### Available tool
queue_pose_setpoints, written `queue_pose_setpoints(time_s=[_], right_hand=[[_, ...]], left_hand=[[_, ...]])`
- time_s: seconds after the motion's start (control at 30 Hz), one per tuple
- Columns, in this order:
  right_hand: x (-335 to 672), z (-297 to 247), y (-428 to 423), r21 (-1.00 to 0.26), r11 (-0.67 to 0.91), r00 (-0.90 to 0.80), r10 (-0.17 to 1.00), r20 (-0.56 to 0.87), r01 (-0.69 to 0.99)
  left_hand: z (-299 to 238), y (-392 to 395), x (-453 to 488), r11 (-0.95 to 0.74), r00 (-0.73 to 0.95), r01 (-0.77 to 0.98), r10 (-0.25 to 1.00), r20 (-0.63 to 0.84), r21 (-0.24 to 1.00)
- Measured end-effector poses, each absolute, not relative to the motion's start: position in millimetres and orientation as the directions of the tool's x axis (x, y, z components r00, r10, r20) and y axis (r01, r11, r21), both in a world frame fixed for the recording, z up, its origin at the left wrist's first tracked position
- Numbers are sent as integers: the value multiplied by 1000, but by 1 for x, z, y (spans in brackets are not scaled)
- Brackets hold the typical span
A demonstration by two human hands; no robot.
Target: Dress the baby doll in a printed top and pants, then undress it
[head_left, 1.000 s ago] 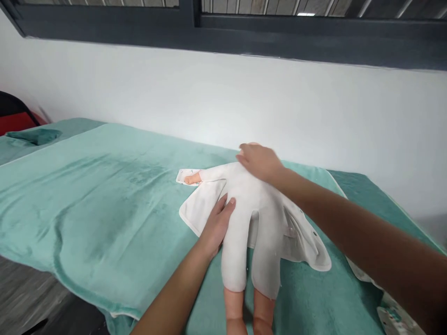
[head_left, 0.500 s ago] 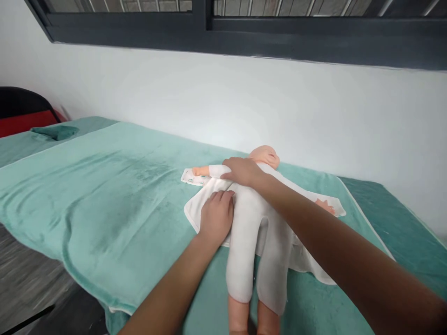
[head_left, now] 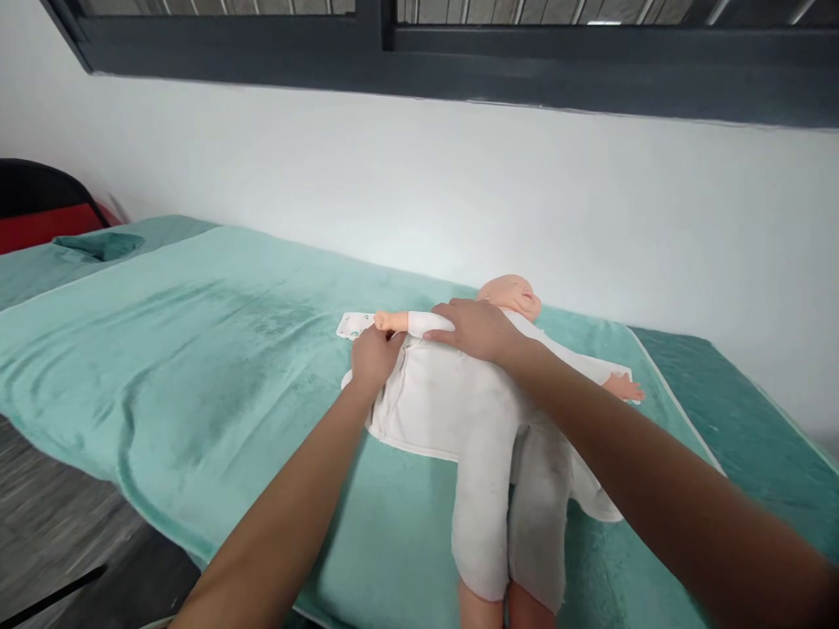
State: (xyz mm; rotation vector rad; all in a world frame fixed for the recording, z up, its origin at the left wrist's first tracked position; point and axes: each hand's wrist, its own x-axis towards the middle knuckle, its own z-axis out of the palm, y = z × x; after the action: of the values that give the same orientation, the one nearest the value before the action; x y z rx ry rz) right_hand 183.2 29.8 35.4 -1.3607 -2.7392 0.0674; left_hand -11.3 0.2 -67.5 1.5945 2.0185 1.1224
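Pinching the side edge of the white cotton sleepsuit [head_left: 452, 402] in the curled left hand [head_left: 375, 354], just under the outstretched arm of the pink plastic baby doll [head_left: 509, 295]; pressing the right hand [head_left: 475, 330], flat and loosely spread, on its shoulder; lying face-up on the teal plush blanket [head_left: 197, 349].

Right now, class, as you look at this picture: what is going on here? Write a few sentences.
A person handles a baby doll that lies face up on a teal blanket. The left hand is closed on the edge of the doll's white suit, just below its outstretched arm. The right hand lies flat over the doll's shoulder and sleeve. The suit covers both legs, and the bare feet reach the picture's bottom edge.
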Motion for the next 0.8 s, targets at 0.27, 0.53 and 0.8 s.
queue_pose_setpoints(time_s=[0.27, 0.53, 0.8], right_hand=[[181, 37, 27, -4, 531, -531, 847, -32, 847], [182, 34, 30, 65, 482, -472, 873, -122, 874], [187, 30, 23, 45, 471, -472, 881, 25, 881]], left_hand=[[-73, -1, -27, -126, -459, 44, 879, 132, 991], [-61, -3, -15, 71, -383, 499, 912, 146, 864], [-63, -13, -9, 166, -342, 772, 922, 182, 614]])
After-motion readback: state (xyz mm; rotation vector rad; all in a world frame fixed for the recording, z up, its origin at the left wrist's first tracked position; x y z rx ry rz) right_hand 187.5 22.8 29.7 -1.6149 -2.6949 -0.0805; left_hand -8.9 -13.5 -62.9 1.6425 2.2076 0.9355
